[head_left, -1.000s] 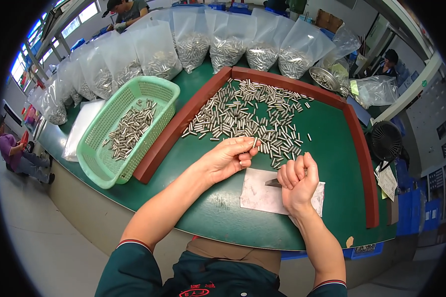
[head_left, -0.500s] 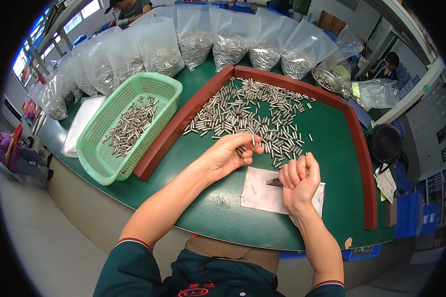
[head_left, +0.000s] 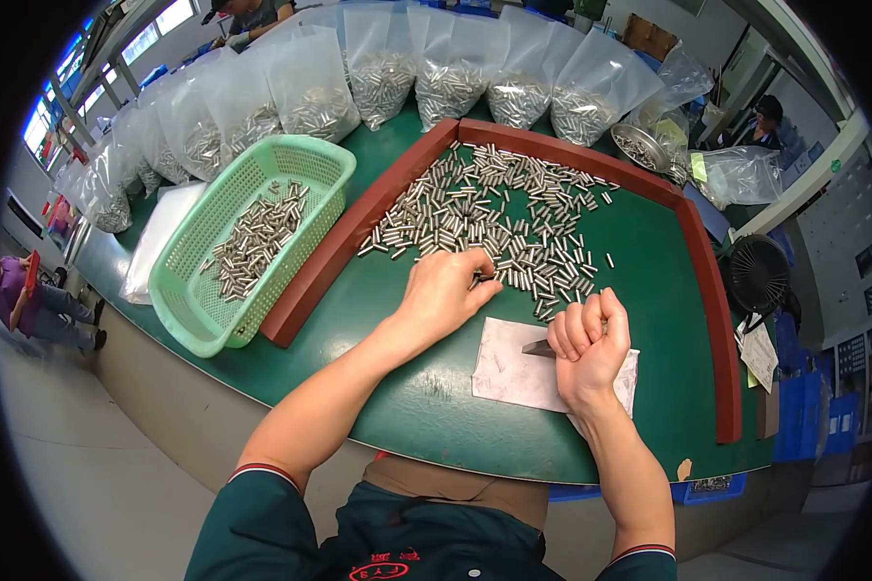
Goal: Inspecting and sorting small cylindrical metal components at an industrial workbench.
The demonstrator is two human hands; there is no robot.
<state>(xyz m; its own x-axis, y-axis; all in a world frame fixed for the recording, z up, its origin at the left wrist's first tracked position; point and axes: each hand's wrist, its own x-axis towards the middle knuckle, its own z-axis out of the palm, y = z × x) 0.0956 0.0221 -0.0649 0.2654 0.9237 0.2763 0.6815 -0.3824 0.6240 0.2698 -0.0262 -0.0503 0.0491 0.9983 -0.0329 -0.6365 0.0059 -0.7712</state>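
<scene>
A large heap of short metal pins (head_left: 543, 225) lies spread on the green tabletop. At the heap's near edge, my left hand (head_left: 444, 295) is turned palm down with its fingers curled; small metal pins show between thumb and forefinger, partly hidden. My right hand (head_left: 589, 351) is closed in a fist around a flat, dark metal tool (head_left: 539, 348), whose tip sticks out to the left; the rest is hidden in the fingers. Under this hand lies a smudged pale cloth or paper sheet (head_left: 512, 366).
Dark red bars (head_left: 591, 158) frame the heap on three sides. A green plastic basket (head_left: 186, 312) holding more pins stands at the left. Several clear bags of pins (head_left: 386, 85) line the back. At the right are a metal bowl (head_left: 639, 150) and a black fan (head_left: 756, 276).
My left hand has turned from palm up to palm down and come down at the heap's near edge. My right hand has hardly moved and still grips the tool.
</scene>
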